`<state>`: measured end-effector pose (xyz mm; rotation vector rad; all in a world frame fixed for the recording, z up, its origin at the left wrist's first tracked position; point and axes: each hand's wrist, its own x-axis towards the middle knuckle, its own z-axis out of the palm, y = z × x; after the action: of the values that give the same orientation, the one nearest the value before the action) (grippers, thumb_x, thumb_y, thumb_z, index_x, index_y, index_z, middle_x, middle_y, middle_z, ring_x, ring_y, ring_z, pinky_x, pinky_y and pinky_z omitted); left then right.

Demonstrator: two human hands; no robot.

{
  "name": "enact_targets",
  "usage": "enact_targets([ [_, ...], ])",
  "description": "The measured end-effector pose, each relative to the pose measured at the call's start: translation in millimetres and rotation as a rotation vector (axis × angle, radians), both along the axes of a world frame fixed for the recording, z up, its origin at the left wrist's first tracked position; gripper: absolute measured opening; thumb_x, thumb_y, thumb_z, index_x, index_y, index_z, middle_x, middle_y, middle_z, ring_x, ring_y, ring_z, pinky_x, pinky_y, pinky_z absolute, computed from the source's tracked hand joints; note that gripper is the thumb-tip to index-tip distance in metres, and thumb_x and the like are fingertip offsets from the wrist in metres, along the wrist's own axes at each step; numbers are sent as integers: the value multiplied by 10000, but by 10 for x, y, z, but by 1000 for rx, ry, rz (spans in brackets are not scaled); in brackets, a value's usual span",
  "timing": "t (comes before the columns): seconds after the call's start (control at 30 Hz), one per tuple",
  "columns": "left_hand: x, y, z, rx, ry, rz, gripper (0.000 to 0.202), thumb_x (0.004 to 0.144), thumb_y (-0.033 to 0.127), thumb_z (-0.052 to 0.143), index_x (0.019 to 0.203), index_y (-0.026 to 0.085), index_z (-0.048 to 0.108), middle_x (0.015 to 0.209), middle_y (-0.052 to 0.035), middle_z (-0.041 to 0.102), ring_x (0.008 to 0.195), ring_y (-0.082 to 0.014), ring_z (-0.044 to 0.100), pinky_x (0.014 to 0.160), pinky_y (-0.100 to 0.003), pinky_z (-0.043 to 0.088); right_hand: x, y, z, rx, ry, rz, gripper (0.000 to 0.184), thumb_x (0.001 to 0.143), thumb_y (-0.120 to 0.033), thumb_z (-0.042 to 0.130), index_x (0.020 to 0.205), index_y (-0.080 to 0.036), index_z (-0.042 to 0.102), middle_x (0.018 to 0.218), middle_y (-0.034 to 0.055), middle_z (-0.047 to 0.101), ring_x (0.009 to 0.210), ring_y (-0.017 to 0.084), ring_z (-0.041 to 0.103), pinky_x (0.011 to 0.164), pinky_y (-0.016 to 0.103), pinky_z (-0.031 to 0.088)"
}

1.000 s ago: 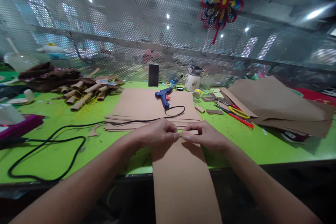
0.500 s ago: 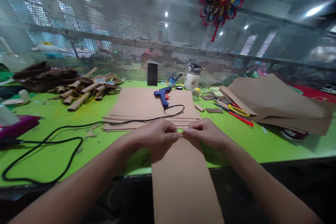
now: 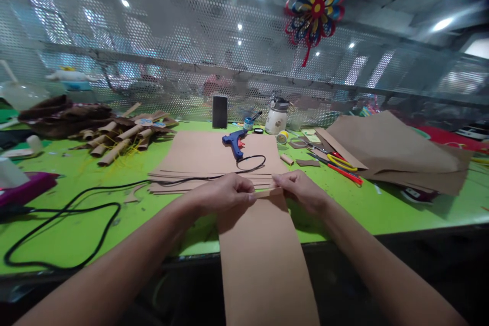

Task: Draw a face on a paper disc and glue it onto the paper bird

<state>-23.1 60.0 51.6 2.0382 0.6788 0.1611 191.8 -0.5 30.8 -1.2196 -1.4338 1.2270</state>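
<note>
A long strip of brown kraft paper (image 3: 263,254) runs from the green table down over its front edge toward me. Its far end is folded over in a narrow band. My left hand (image 3: 233,192) is closed, pinching the left part of that fold between thumb and fingers. At the fold's right corner, my right hand (image 3: 300,188) is also closed, with thumb and finger on the paper. Just beyond my hands lies a stack of brown paper sheets (image 3: 191,150), with a blue glue gun (image 3: 234,143) resting on it.
The glue gun's black cord (image 3: 76,193) loops across the left of the green table (image 3: 206,232). Rolled paper tubes (image 3: 114,137) lie back left. Scissors (image 3: 340,163), a red cutter (image 3: 346,174) and large brown sheets (image 3: 393,147) are at right. A white jar (image 3: 275,118) and dark phone (image 3: 219,112) stand behind.
My right hand has slid right along the fold to its corner, so the hands are farther apart and more of the folded band shows. The left hand keeps its pinch.
</note>
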Motion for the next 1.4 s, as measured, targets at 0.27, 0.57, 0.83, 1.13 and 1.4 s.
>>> enact_targets([
  [0.27, -5, 2, 3, 30, -14, -23, 313, 832, 455, 548, 721, 162, 552, 613, 44, 418, 556, -106, 338, 514, -236, 262, 1, -14, -25, -65, 36, 51, 545, 800, -644, 572, 600, -138, 606, 547, -11, 490, 496, 95, 413, 490, 253, 285],
  [0.57, -17, -1, 3, 54, -21, -35, 279, 835, 421, 550, 736, 161, 553, 627, 46, 407, 576, -107, 331, 515, -234, 252, -1, -28, -4, 62, -172, 135, 459, 762, -520, 673, 554, -136, 532, 545, -55, 315, 546, 76, 235, 498, 255, 160],
  [0.83, 28, -12, -11, 44, -7, -10, 338, 835, 479, 539, 735, 157, 560, 633, 35, 445, 570, -107, 362, 509, -224, 280, -45, -3, -96, 100, -158, 55, 443, 704, -497, 728, 513, -122, 591, 510, -47, 362, 529, 75, 270, 498, 256, 184],
  [1.13, 12, -24, 11, 31, 5, 22, 328, 828, 463, 543, 691, 165, 540, 582, 44, 413, 528, -101, 334, 479, -229, 239, 10, 0, 13, 4, 96, -75, 507, 763, -611, 630, 623, -128, 697, 519, -7, 502, 496, 96, 415, 505, 248, 319],
  [1.4, 0, -24, 33, -5, -35, 9, 349, 814, 486, 554, 678, 165, 535, 581, 44, 414, 531, -101, 335, 488, -232, 251, 58, -15, 23, 155, -195, 144, 517, 837, -514, 599, 476, -147, 549, 469, -17, 481, 466, 83, 383, 480, 246, 278],
])
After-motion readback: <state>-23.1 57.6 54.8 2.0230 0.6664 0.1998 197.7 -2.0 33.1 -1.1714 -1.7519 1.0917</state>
